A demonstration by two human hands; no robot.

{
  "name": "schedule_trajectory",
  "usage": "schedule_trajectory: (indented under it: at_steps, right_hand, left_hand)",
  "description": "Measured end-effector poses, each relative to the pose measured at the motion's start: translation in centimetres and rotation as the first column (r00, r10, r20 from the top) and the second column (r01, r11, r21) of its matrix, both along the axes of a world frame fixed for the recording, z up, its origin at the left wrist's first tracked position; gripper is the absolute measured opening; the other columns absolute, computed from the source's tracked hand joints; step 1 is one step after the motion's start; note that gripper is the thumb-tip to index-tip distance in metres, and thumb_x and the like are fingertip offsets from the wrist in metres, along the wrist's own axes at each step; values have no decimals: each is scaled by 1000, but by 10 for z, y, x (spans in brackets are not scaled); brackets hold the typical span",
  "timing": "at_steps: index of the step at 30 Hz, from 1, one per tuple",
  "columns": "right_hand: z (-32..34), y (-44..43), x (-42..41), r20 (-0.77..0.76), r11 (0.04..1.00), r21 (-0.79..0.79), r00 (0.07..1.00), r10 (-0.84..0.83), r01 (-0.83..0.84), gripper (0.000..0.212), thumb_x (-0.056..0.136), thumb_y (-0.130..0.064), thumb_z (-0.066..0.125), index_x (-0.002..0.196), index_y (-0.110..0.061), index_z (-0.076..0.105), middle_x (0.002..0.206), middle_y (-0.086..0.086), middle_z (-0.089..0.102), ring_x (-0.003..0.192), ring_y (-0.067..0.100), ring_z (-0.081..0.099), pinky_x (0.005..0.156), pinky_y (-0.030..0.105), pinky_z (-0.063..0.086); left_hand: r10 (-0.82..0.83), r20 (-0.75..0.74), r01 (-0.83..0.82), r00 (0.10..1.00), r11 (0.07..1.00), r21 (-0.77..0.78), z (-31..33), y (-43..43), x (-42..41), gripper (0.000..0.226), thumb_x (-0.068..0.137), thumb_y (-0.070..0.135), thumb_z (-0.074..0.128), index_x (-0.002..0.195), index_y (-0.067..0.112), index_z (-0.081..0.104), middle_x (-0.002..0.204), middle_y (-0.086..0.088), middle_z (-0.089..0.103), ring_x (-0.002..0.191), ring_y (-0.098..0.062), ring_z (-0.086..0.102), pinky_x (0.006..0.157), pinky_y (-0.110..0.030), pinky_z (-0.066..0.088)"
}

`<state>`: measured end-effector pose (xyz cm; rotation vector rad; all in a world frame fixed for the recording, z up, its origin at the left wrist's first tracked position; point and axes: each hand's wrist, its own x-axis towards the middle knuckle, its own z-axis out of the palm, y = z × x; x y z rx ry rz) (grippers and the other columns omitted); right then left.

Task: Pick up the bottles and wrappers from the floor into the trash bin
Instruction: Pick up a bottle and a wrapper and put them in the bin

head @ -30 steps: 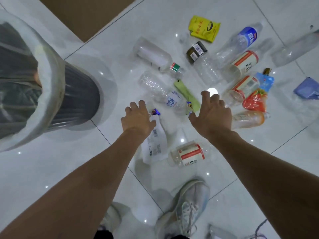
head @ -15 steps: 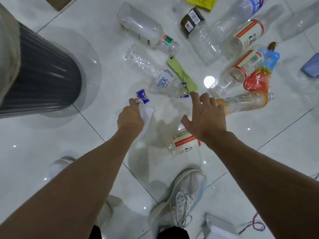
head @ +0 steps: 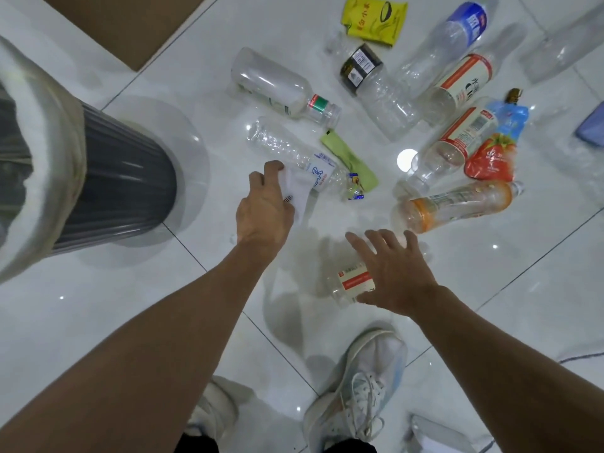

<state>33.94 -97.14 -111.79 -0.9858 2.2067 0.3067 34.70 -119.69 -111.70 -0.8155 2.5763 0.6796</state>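
The trash bin (head: 124,178) stands at the left on the white tiled floor (head: 98,322), a dark ribbed tub lined with a pale bag folded over its rim. Just to the right of the bin, the left hand (head: 264,204) grips a white wrapper (head: 299,188), with its fingers curled round the wrapper's upper end; the wrapper hangs below the hand, clear of the bin. Behind that hand, a little farther from the bin, lies a crumpled clear bottle (head: 287,148) with a blue and white label.

Farther right of the bin, the right hand (head: 392,269) is spread flat with straight fingers and grips nothing. It hovers over a small bottle with a red and white label (head: 351,282) lying on its side; whether it touches the bottle cannot be told.

The other litter lies on the floor well to the right of the bin:
- a clear bottle with a red and green neck band (head: 274,83), the nearest of these to the bin
- a green wrapper (head: 349,158) and a tiny blue wrapper (head: 354,188) beside the crumpled bottle
- a yellow packet (head: 374,19) and a dark-labelled bottle (head: 376,83) beyond them
- an orange bottle (head: 457,204) and a strawberry pouch (head: 490,158), far from the bin

Below the bin, near the bottom edge, a white shoe (head: 359,387) shows.
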Motion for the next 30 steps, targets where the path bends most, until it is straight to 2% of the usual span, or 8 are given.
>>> schedule_trajectory:
  at_steps: [4, 9, 12, 15, 18, 23, 25, 30]
  right_hand:
    - [-16, 7, 13, 41, 991, 40, 992, 122, -124, 112, 67, -52, 77, 149, -24, 7, 144, 6, 33, 132, 28, 34, 111, 55, 21]
    - [-32, 13, 26, 37, 988, 81, 991, 126, -128, 84, 80, -25, 69, 145, -21, 17, 139, 7, 39, 128, 28, 38, 111, 52, 22]
    - [-32, 13, 28, 29, 993, 85, 997, 78, -80, 61, 83, -23, 63, 136, -21, 31, 128, 5, 46, 117, 26, 45, 104, 48, 30]
    - [-17, 7, 25, -14, 996, 67, 998, -60, 61, 61, 80, -31, 65, 132, -22, 35, 122, 5, 46, 110, 25, 46, 92, 43, 38]
    - [14, -9, 7, -74, 978, 7, 976, -207, 208, 64, 79, -41, 63, 132, -20, 36, 121, 9, 45, 109, 27, 45, 83, 41, 42]
    - [95, -52, -50, -189, 930, -146, 913, -361, 337, 67, 77, -46, 65, 131, -19, 37, 117, 10, 46, 108, 29, 46, 85, 45, 46]
    - [135, -71, -72, -214, 899, -222, 880, -424, 379, 67, 77, -48, 65, 131, -19, 38, 116, 9, 47, 107, 28, 46, 84, 44, 46]
    - [247, -125, -110, -280, 855, -330, 824, -493, 399, 70, 80, -52, 60, 136, -18, 34, 120, 11, 48, 109, 30, 48, 84, 43, 45]
  left_hand:
    - [12, -14, -12, 1000, 1000, 9, -7, 5, -1, 52, 89, 15, 57, 136, 20, 36, 117, -11, 47, 79, -42, 59, 68, -39, 46]
    - [-37, -19, 38, 999, 999, 15, -8, 8, 1, 53, 88, 13, 56, 136, 20, 36, 116, -11, 47, 79, -40, 59, 68, -36, 42]
    - [-49, -13, 49, 999, 999, 19, -3, 7, 3, 53, 87, 13, 56, 136, 20, 36, 117, -11, 47, 80, -41, 59, 69, -36, 42]
    - [-53, -6, 53, 999, 999, 9, 8, 3, 2, 53, 88, 12, 57, 135, 22, 35, 117, -11, 46, 80, -41, 59, 70, -37, 42]
    - [-33, -19, 34, 999, 999, 19, 32, -3, -1, 53, 89, 14, 56, 136, 24, 35, 119, -10, 45, 79, -39, 59, 69, -38, 44]
    - [-62, -75, 63, 995, 998, 13, 102, -21, -19, 56, 88, 16, 56, 138, 27, 33, 119, -10, 46, 74, -35, 57, 66, -36, 41]
    - [-33, -110, 37, 993, 999, 28, 140, -33, -32, 57, 88, 15, 55, 138, 29, 33, 118, -9, 46, 71, -33, 54, 65, -36, 39]
    - [-10, -219, 17, 976, 999, 30, 264, -77, -54, 58, 85, 11, 55, 137, 29, 35, 118, -8, 43, 78, -38, 60, 72, -43, 52]
